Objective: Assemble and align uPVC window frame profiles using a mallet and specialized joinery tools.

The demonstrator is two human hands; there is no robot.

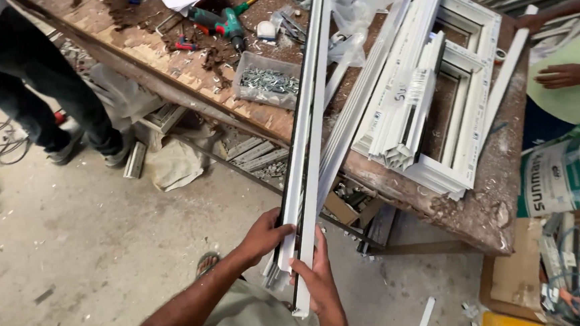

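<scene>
Both my hands grip the near ends of long white plastic window profiles (308, 115) with black sealing strips. The profiles run from my hands up across the worn wooden workbench (500, 190) to the top of the view. My left hand (265, 235) closes on the left side of the bundle. My right hand (316, 275) wraps the right profile near its bottom end. On the bench to the right lie a stack of shorter white profiles (404, 109) and white window frames (471, 58).
A clear tray of screws (268, 84) and a green cordless drill (221, 23) sit on the bench. A person in dark trousers (23, 85) stands at the left. Another person's hands (563, 74) reach in at the right. Bags and boxes (563, 233) crowd the lower right floor.
</scene>
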